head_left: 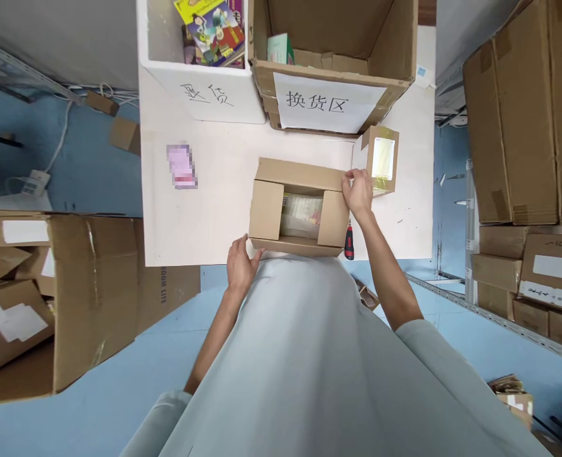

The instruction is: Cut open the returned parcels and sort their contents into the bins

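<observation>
A small cardboard box [267, 209] sits on the white table [204, 209] right in front of me, its side flaps folded inward over clear-wrapped contents [302, 214]. My left hand [241, 261] rests at the box's near left corner, fingers curled against the near flap. My right hand [358, 192] grips the far right corner of the box, fingers closed on the far flap. A red-and-black handled tool [349, 242] lies on the table just under my right wrist.
Beside my right hand stands a small carton with a clear window [380, 158]. At the back are a white bin [199, 89] holding books and a large labelled cardboard box [328, 101]. Cardboard cartons are stacked left [71, 285] and right [523, 127].
</observation>
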Action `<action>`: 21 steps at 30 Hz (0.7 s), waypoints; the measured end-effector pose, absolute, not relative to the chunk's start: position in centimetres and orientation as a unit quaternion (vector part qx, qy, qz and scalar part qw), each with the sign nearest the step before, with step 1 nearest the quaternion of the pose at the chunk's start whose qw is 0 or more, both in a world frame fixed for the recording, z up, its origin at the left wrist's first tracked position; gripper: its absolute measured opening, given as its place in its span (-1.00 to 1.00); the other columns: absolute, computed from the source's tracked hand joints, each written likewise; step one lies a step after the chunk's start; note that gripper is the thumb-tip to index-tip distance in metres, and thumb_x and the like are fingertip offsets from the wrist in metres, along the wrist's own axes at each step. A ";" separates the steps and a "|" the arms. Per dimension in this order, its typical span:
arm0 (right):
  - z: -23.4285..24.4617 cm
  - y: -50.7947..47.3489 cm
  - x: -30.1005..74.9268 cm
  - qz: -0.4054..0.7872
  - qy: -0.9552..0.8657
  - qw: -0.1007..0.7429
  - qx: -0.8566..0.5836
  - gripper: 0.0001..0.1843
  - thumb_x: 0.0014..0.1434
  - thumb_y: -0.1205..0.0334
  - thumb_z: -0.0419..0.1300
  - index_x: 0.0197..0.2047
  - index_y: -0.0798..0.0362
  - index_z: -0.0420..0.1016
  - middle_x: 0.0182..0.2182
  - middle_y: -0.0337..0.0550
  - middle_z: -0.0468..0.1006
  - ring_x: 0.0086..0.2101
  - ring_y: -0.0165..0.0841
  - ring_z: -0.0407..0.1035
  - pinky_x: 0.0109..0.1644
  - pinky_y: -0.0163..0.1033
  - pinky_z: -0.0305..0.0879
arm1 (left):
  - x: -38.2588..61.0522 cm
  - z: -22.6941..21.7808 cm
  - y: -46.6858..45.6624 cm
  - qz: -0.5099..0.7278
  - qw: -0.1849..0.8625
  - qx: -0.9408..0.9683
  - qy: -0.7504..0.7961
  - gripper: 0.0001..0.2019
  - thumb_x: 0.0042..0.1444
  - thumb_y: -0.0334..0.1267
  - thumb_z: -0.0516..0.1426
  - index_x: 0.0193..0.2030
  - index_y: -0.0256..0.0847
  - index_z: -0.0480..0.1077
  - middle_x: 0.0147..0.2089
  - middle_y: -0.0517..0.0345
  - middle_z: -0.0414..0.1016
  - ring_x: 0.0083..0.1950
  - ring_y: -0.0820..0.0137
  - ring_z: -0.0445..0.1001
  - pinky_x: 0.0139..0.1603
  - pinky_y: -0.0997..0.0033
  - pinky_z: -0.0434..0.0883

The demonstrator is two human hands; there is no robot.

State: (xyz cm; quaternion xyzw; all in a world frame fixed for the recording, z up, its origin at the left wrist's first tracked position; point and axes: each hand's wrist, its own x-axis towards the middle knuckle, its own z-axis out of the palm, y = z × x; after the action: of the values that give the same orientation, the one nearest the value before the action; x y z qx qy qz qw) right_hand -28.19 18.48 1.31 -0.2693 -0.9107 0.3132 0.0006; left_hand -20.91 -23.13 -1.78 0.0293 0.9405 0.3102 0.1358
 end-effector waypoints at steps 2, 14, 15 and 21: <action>3.3 16.8 -26.3 0.292 -0.927 0.052 -0.231 -0.65 0.56 0.06 0.12 0.24 -0.04 0.58 0.33 0.18 0.54 0.37 0.09 0.38 0.60 0.36 0.27 | -20.6 0.0 -23.1 0.316 0.109 0.031 0.942 -0.19 0.33 -0.06 0.36 0.62 -0.28 0.27 0.55 -0.43 0.39 0.61 -0.26 0.37 0.62 -0.37 0.38; 6.4 6.3 -20.2 0.249 -0.962 -0.110 -0.007 -0.54 0.49 0.47 0.15 0.32 0.08 0.70 0.37 0.21 0.66 0.68 0.08 0.07 0.81 0.41 -0.10 | -24.5 5.8 -11.6 0.253 0.253 0.329 0.874 -0.50 0.37 -0.51 0.03 0.33 -0.26 0.59 0.30 -0.32 0.66 0.60 -0.12 0.47 0.83 -0.42 -0.09; 6.6 6.7 -19.7 0.249 -0.963 -0.106 -0.010 -0.51 0.48 0.48 0.16 0.36 0.06 0.68 0.38 0.19 0.66 0.69 0.09 0.04 0.82 0.45 -0.14 | -24.7 5.7 -11.5 0.240 0.255 0.326 0.878 -0.53 0.38 -0.51 0.03 0.29 -0.26 0.61 0.26 -0.32 0.67 0.63 -0.15 0.44 0.84 -0.46 -0.17; 9.6 11.3 -14.6 0.282 -0.957 -0.031 -0.059 -0.45 0.61 0.26 0.09 0.55 -0.21 0.54 0.58 -0.11 0.47 0.72 0.01 -0.06 0.82 0.53 -0.24 | -25.2 8.5 -16.7 0.270 0.169 0.296 0.900 -0.61 0.55 -0.20 0.09 0.40 -0.04 0.54 0.54 -0.15 0.53 0.76 -0.15 0.22 0.80 -0.57 -0.41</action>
State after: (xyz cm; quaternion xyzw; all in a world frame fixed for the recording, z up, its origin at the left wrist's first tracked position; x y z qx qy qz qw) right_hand -14.56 11.32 9.55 -0.0587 -0.9570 0.2824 -0.0308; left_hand -25.23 -16.65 8.51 0.2965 0.9003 0.2703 0.1689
